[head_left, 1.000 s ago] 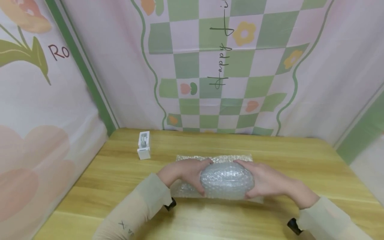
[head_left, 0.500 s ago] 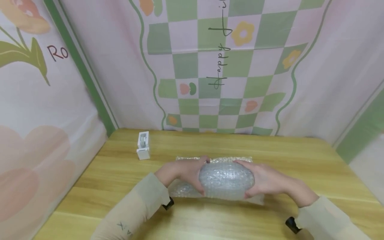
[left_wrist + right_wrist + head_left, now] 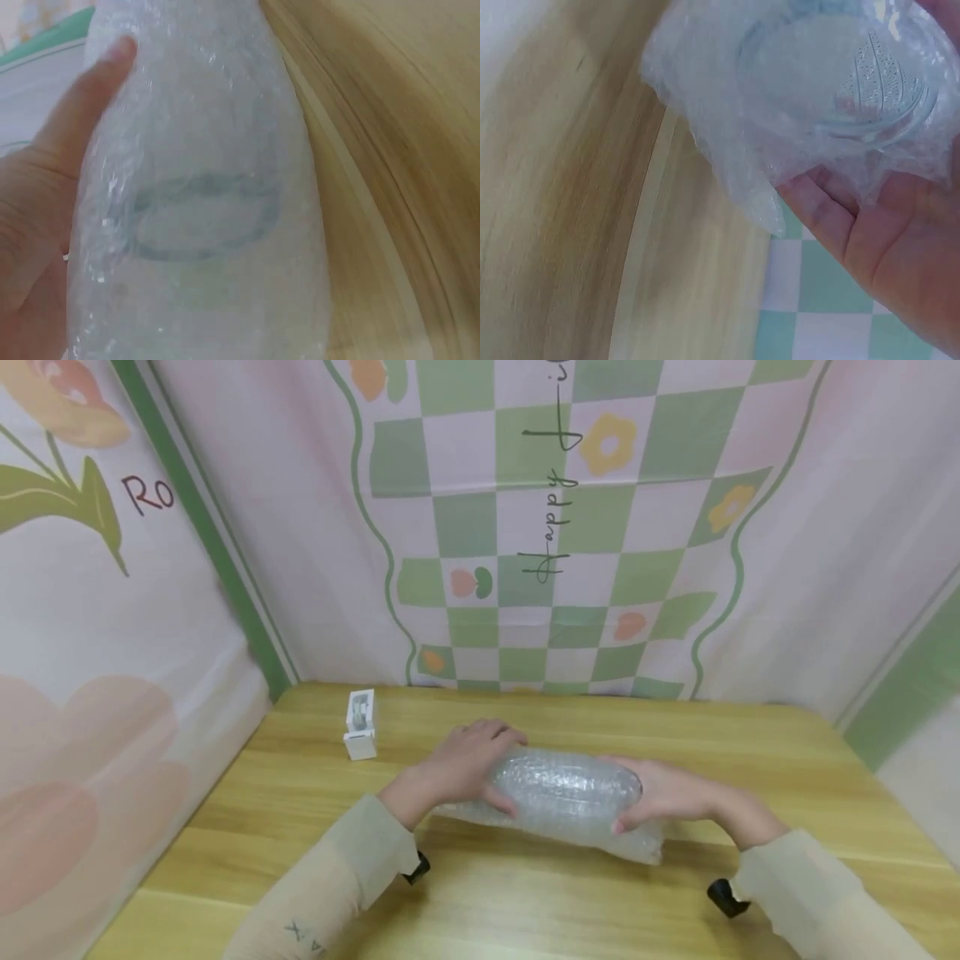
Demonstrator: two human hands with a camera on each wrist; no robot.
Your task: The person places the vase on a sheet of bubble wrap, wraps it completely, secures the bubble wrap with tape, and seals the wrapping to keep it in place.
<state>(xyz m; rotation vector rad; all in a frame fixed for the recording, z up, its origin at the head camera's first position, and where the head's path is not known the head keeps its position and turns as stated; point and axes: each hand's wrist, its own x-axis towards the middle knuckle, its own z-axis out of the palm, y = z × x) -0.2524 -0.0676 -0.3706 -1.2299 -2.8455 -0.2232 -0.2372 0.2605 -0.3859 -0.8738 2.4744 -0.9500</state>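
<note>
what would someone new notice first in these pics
Probably the shiny bubble-wrapped bundle, held between the left hand and the right hand over the wooden table. Next, the green-and-white checked backdrop behind the table would likely catch the eye. A small white object also stands out toward the table's far left.

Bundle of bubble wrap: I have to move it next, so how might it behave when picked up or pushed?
The bundle looks rounded, so it may roll if pushed. A clear, glass-like rim shows through one end, so the contents are probably stiff and fragile. Loose wrap droops past that rim, so that edge will likely flop.
</note>
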